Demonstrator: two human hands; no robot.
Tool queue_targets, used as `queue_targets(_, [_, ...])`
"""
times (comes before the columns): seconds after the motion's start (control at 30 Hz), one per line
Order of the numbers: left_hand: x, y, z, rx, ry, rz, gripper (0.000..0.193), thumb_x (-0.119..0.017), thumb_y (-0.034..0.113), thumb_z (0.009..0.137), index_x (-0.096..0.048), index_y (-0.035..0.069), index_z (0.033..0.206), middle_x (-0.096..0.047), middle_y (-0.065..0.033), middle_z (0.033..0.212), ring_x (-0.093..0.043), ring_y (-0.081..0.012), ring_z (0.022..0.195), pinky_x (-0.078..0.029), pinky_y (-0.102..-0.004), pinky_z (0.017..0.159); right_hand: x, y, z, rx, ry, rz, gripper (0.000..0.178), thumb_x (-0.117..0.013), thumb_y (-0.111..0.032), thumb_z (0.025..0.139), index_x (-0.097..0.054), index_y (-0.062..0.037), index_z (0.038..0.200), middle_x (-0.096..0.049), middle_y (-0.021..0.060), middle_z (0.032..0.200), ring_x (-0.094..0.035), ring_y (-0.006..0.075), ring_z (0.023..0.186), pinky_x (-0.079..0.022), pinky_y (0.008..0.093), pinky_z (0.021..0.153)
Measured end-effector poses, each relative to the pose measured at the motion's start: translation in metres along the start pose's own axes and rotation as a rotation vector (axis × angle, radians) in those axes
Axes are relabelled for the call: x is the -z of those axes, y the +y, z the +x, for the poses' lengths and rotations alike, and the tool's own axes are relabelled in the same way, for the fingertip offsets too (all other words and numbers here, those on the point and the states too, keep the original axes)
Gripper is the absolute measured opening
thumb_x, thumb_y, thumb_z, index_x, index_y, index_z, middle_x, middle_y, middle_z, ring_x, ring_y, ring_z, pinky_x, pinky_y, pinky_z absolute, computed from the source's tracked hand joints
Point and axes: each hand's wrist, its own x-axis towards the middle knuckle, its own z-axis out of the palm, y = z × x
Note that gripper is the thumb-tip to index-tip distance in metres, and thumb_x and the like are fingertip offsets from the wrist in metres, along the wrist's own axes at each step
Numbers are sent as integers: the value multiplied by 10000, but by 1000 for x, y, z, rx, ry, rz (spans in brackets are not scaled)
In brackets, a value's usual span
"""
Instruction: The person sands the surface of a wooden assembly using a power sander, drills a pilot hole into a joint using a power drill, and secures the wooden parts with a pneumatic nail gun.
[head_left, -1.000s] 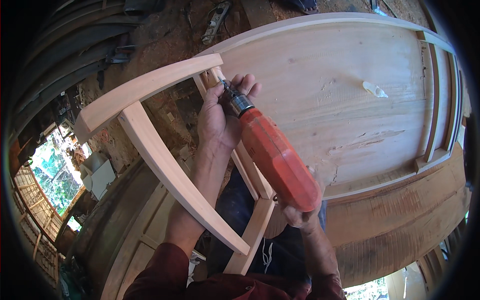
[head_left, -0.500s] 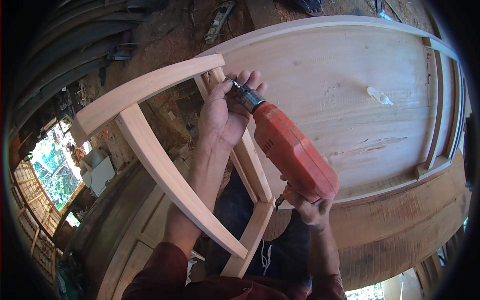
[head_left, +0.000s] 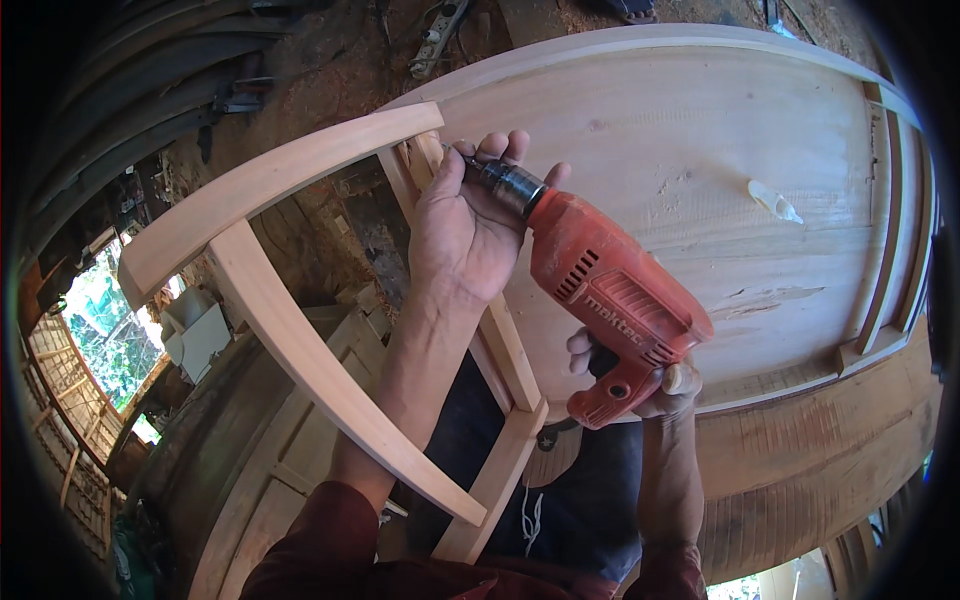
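A red electric drill point(head_left: 620, 295) slants up and left from my right hand point(head_left: 668, 385), which is wrapped around its handle. Its side with the vents faces up. My left hand point(head_left: 465, 225) is palm up beside the dark metal chuck point(head_left: 512, 185), with thumb and forefinger pinched at the drill bit; the tip is mostly hidden by these fingers. The other fingers are loosely spread behind the chuck. My left forearm passes through a pale wooden frame with a curved top rail point(head_left: 290, 180) and a curved side piece point(head_left: 320, 350).
A large pale wooden panel point(head_left: 650, 150) with a raised curved rim lies on the right. On it rests a small whitish nozzle-shaped piece point(head_left: 773, 200). A power strip point(head_left: 438, 40) lies on the dusty ground at the top. Dark curved boards point(head_left: 150, 90) are stacked at the upper left.
The drill has rolled in my right hand, bringing its side and handle into view, and has shifted slightly right. My left hand stays at the bit, turned a little more palm up.
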Motion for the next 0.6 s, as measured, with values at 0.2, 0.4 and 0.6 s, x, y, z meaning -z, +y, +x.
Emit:
queue_targets(0.2, [17,-3,7,27,87,-80,365,-312,351,1111,-569,104,1035,-705,-72,1112,-629,-282,1171,-449,-580,1065,-3,6,6,200,163,-159,1076,-896,-280,705,-284,0,1544,-556,265,1363,-664,382,1118,-545,546,1000])
queue_targets(0.4, [23,-5,7,-33,58,-107,343,-350,360,1101,-567,108,1020,-700,-62,1126,-625,-280,1134,-482,-512,1032,-24,-6,7,246,378,-511,927,-827,-105,770,-306,29,1525,-602,260,1275,-728,311,933,-635,417,790])
queue_targets(0.6, [20,-9,11,-107,65,-49,342,-364,362,1099,-577,107,1015,-696,-54,1154,-602,-293,1164,-470,-505,1048,-18,-9,12,196,417,-694,665,-756,-23,775,-459,107,1356,-696,215,1032,-729,281,869,-626,388,729])
